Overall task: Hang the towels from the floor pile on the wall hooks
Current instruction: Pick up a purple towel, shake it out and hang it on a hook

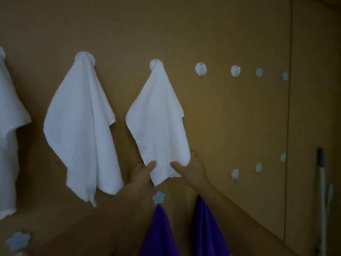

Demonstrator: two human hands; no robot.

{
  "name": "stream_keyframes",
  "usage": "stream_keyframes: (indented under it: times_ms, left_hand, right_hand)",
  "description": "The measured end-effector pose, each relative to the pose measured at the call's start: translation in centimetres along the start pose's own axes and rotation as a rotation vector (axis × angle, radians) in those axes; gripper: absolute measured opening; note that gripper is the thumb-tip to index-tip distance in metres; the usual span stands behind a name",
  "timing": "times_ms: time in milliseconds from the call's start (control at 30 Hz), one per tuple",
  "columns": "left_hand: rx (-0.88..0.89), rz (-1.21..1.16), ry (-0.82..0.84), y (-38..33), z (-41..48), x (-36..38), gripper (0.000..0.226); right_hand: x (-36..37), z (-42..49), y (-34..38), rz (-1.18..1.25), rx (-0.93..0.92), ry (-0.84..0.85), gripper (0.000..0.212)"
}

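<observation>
Head view shows a white towel (158, 117) hanging by one corner from a round hook (156, 64) on the brown wall (230, 117), its body draped flat against the wall. Both hands hold its lower end. The left hand (141, 172) pinches the lower left edge, thumb in front and fingers behind, and the right hand (192, 168) pinches the lower right edge in the same way. The step in hand appears to be the final straightening of a towel that is already on its hook, since the hook seems to carry the cloth's weight. A second white towel (81, 126) hangs from the hook to the left, and two purple towels (159, 233) hang on a lower row beneath the hands. To the right, a bare hook (200, 69) is available. The floor pile is out of view. The next move likely calls for releasing both pinches gently, so that the corner does not slip off the hook, then reaching down for another towel and carrying it to the bare hook.
</observation>
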State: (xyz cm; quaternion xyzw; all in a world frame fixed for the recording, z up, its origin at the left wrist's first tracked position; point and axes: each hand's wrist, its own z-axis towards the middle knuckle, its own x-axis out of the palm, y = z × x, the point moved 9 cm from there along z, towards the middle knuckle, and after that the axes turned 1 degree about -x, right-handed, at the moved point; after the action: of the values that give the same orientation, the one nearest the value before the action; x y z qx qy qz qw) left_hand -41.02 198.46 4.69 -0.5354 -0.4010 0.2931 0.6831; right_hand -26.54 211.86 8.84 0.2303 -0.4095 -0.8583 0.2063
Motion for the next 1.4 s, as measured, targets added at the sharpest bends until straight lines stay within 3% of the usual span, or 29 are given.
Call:
stream_keyframes:
  times_ms: [133,300,400,467,567,667,767,867,1000,1233,1400]
  left_hand:
    - [-0.183,0.186,0.132,7.5,-3.8,-0.2,0.009]
    - [-0.191,0.519,0.352,11.9,-9.5,3.2,0.011]
    - [0.03,0.869,0.646,13.4,-14.5,8.9,0.015]
    - [0.183,1.164,0.872,15.1,-19.5,12.5,0.036]
    - [0.338,1.352,1.171,18.2,-28.0,16.8,0.051]
    - [0.488,1.386,1.351,20.1,-36.8,20.3,0.052]
    - [0.623,1.431,1.509,21.9,-46.5,23.3,0.04]
    - [0.627,1.392,1.672,24.1,-56.8,24.8,0.02]
    - [0.631,1.44,1.878,29.1,-69.9,24.0,0.059]
    - [0.685,1.495,2.102,36.7,-84.9,21.3,0.066]
    - [0.53,1.484,2.228,44.3,-89.5,20.3,0.069]
  right_hand:
    - [-1.0,-6.8,-3.8,-0.232,0.194,-0.004,0.054]
    - [-5.0,-17.4,-8.0,-0.423,0.399,0.027,0.056]
    - [-9.7,-23.5,-8.7,-0.488,0.505,-0.012,0.062]
    - [-13.5,-28.1,-8.7,-0.566,0.588,-0.043,0.066]
    - [-19.6,-36.3,-8.4,-0.696,0.703,-0.055,0.056]
    - [-25.2,-46.1,-7.0,-0.736,0.834,-0.107,0.038]
    - [-30.5,-56.7,-4.8,-0.786,0.961,-0.195,0.046]
    - [-34.4,-67.9,-2.5,-0.777,1.115,-0.281,0.057]
    - [-38.0,-81.0,0.7,-0.768,1.285,-0.384,0.059]
    - [-38.1,-96.9,1.9,-0.616,1.501,-0.505,0.057]
    - [-36.3,-105.9,0.1,-0.51,1.628,-0.596,0.05]
